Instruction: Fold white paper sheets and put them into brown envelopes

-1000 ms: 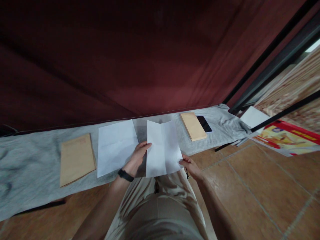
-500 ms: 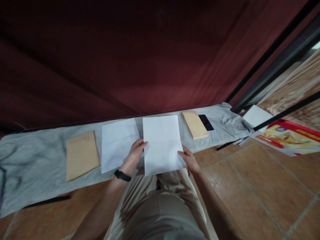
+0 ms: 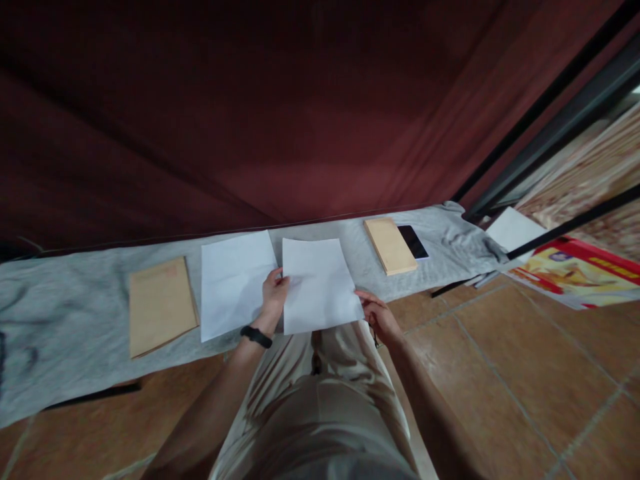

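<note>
I am holding a flat white rectangular paper sheet (image 3: 318,285) by its two side edges, over the near edge of the grey cloth strip (image 3: 65,320) on the tiled floor. My left hand (image 3: 274,293) is pinching the sheet's left edge; my right hand (image 3: 376,313) is gripping its lower right corner. A second white paper sheet (image 3: 235,281) is lying just beside it, with a tan paper envelope (image 3: 160,304) farther left.
</note>
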`<action>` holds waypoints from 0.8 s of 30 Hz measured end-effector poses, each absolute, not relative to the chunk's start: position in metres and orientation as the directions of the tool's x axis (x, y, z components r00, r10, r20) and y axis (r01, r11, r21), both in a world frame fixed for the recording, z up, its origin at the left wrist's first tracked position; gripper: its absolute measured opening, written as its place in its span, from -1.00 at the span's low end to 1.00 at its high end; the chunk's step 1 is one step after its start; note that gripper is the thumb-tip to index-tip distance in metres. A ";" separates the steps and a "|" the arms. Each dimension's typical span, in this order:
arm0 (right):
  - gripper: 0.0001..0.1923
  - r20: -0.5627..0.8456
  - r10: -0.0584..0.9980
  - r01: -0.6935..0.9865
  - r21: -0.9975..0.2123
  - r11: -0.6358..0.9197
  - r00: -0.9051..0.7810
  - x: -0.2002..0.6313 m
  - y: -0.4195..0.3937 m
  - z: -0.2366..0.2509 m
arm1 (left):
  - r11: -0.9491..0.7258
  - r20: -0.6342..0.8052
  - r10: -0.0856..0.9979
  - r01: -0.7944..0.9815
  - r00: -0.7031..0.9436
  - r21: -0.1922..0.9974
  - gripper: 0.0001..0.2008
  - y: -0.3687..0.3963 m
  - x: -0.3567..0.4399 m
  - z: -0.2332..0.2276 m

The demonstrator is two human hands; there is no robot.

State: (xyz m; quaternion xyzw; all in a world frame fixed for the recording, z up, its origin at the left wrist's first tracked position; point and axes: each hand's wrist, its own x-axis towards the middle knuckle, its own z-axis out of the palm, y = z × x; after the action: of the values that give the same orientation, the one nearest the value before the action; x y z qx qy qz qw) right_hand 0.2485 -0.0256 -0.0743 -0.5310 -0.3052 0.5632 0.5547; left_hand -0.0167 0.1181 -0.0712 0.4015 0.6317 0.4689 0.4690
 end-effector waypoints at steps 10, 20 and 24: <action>-0.50 0.162 0.985 0.402 -0.908 0.122 0.066 0.256 -0.013 -0.089 | 0.232 -0.171 0.949 0.219 -0.263 0.948 -0.56 0.143 -0.006 -0.069; -0.55 0.373 0.907 0.763 -0.524 0.378 -0.193 0.267 -0.012 -0.110 | -0.167 0.231 0.973 0.670 -0.008 0.723 -0.36 0.120 -0.003 -0.051; -0.54 0.373 0.905 0.750 -0.533 0.391 -0.206 0.261 -0.012 -0.112 | -0.413 0.307 0.906 0.761 0.290 0.500 -0.43 0.105 0.020 -0.048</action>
State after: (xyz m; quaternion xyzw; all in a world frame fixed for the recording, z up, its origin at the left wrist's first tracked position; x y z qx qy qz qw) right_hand 0.2613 -0.0120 -0.1116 -0.5391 -0.7674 0.1182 0.3263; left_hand 0.0195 0.1052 -0.0479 0.7925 0.5260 0.2801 0.1298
